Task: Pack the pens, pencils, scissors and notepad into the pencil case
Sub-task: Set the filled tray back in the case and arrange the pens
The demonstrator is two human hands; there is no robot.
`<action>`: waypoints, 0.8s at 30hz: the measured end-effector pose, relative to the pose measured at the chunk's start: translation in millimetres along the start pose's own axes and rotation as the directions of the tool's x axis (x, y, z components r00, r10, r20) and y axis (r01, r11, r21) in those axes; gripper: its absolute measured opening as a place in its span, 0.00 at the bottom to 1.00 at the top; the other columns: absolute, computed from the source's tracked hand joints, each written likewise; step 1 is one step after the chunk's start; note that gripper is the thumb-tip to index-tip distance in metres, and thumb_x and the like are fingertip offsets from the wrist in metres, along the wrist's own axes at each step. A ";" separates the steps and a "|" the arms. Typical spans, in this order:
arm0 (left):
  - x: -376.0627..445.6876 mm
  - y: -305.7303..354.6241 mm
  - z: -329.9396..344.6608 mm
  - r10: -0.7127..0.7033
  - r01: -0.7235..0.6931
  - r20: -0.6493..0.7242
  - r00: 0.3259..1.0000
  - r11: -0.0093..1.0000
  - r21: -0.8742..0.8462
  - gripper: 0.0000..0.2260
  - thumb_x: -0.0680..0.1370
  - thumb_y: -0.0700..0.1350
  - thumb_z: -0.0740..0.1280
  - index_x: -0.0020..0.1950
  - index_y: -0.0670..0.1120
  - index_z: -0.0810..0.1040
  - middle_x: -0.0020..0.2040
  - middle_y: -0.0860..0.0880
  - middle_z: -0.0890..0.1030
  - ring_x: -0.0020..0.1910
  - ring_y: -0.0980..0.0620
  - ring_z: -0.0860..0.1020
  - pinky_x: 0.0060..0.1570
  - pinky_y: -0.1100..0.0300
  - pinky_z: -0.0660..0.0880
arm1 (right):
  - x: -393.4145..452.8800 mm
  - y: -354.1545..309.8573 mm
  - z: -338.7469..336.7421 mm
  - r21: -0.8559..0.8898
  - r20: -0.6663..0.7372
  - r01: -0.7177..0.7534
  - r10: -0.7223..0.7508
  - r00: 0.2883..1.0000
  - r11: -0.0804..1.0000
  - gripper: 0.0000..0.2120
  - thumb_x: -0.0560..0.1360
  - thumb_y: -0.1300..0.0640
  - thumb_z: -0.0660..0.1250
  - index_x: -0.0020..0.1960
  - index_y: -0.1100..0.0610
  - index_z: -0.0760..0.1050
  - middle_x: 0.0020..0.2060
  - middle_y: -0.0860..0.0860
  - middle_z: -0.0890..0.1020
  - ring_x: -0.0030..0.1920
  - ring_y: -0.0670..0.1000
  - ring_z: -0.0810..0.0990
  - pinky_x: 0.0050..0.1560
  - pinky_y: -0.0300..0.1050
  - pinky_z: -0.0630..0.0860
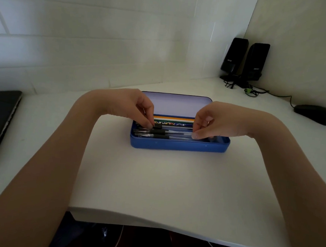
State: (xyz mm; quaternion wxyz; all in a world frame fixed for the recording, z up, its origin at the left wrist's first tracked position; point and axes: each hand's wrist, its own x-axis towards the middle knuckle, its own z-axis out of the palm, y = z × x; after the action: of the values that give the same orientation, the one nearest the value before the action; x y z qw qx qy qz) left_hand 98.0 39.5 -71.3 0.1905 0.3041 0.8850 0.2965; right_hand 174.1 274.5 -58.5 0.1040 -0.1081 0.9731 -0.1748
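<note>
A blue pencil case (178, 145) lies open on the white desk, its lid (175, 104) tilted up at the back. Inside lie several clear pens with black grips (157, 135) along the front, and coloured pencils (172, 121), orange, green and patterned, behind them. My left hand (132, 107) reaches into the case's left end, its fingertips pinching the black end of a pen. My right hand (213, 121) reaches into the right end, its fingertips closed on the clear ends of the pens. Scissors and a notepad are not visible.
A closed dark laptop (0, 124) lies at the desk's left edge. Two black speakers (244, 61) with cables stand in the back right corner, and a black mouse (314, 114) sits at the far right. The desk's front edge (152, 218) runs below the case.
</note>
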 end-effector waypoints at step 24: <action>-2.3 -0.2 -2.7 -0.025 0.025 0.018 1.000 1.000 -0.008 0.04 0.70 0.43 0.74 0.37 0.51 0.83 0.41 0.51 0.85 0.38 0.63 0.79 0.42 0.76 0.72 | 5.5 7.1 1.8 0.174 -0.081 0.064 -0.051 0.995 0.983 0.03 0.69 0.52 0.73 0.39 0.50 0.80 0.41 0.48 0.84 0.38 0.45 0.79 0.49 0.43 0.76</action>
State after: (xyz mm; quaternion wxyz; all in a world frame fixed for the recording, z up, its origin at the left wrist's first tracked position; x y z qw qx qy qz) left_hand 98.3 36.8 -69.0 0.2032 0.2947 0.8858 0.2952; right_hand 168.1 279.1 -63.6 0.0711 -0.1197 0.9535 -0.2673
